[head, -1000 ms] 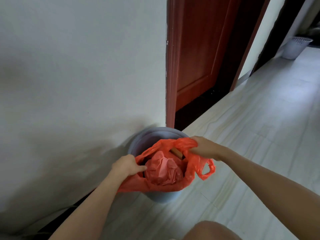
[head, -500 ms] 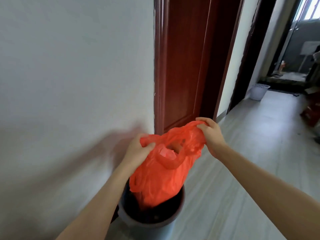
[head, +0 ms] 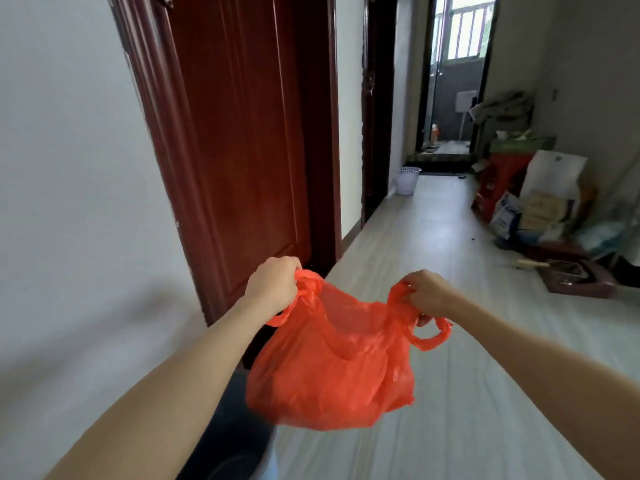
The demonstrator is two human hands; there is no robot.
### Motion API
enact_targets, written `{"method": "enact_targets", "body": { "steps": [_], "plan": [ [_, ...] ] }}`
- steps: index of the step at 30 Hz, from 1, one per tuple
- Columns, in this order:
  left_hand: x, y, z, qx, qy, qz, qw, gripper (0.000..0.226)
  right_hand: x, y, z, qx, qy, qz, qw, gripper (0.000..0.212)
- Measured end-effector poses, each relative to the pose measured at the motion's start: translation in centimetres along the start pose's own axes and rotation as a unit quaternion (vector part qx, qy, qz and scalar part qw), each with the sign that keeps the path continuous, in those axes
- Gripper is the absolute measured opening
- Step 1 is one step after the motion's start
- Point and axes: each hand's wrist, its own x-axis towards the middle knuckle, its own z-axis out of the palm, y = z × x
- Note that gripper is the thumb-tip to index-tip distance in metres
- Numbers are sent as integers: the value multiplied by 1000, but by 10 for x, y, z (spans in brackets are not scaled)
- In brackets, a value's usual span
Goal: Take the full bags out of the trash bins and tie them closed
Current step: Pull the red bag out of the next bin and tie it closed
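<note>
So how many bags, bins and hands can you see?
Bags: 1, the orange bag
Bins: 2, the grey bin and the white bin
Hands: 2, left hand and right hand
Total: 5

The floor [head: 433, 258] is pale, wood-grained plank, running down a hallway ahead of me. Directly below my left forearm a dark bin [head: 232, 441] stands on it, against the wall. Farther along, a white openwork basket [head: 408, 180] stands on the floor beside a dark door frame. Along the right side I note a red stool [head: 502, 174], a stack of sacks and paper bags [head: 540, 206], and a shallow dark red tray [head: 578, 282] lying flat, its contents too blurred to identify.
</note>
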Motion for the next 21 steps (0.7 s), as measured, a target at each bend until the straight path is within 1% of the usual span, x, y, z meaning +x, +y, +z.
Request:
{"method": "enact_targets", "body": {
  "steps": [1, 2, 4, 6, 7, 9, 10, 11, 12, 14, 16, 17, 19, 20, 21],
  "plan": [
    [10, 16, 8, 16, 1, 20, 1000, 23, 3, 14, -5, -28, 11, 19, 999, 32],
    [16, 26, 10, 28, 12, 32, 999, 21, 5, 22, -7, -31, 20, 29, 999, 34],
    [34, 52, 17, 40, 44, 49, 997, 21, 9, 42, -18, 4, 52, 47, 998, 35],
    [47, 71, 15, 12, 79, 53, 995, 21, 7, 56, -32, 72, 102, 40, 991, 27],
    [54, 78, 13, -14, 95, 52, 994, 21, 6, 61, -40, 113, 139, 28, 983, 23],
    [64, 86, 7, -73, 122, 45, 989, 21, 3, 67, -56, 179, 242, 3, 954, 22],
    [66, 91, 6, -108, 127, 39, 985, 21, 4, 72, -63, 182, 294, 0, 938, 23],
    [67, 95, 8, -137, 125, 32, 982, 20, 5, 78, -69, 165, 324, 7, 932, 24],
    [66, 99, 11, -154, 110, 24, 982, 18, 4, 83, -72, 135, 328, 25, 935, 25],
    [62, 105, 27, -153, 56, 14, 986, 13, 3, 97, -74, 60, 293, 76, 951, 28],
    [56, 110, 48, -164, -37, 6, 986, 12, -3, 114, -75, 42, 237, 134, 961, 37],
    [54, 112, 61, -191, -92, 4, 977, 15, -6, 121, -75, 55, 204, 154, 965, 45],
    [48, 116, 84, -271, -185, -12, 945, 24, -11, 135, -75, 90, 140, 182, 969, 54],
    [47, 117, 92, -315, -206, -30, 926, 25, -12, 141, -75, 107, 119, 191, 968, 56],
    [44, 119, 101, -363, -211, -57, 906, 24, -12, 150, -74, 123, 109, 196, 967, 56]
  ]
}}
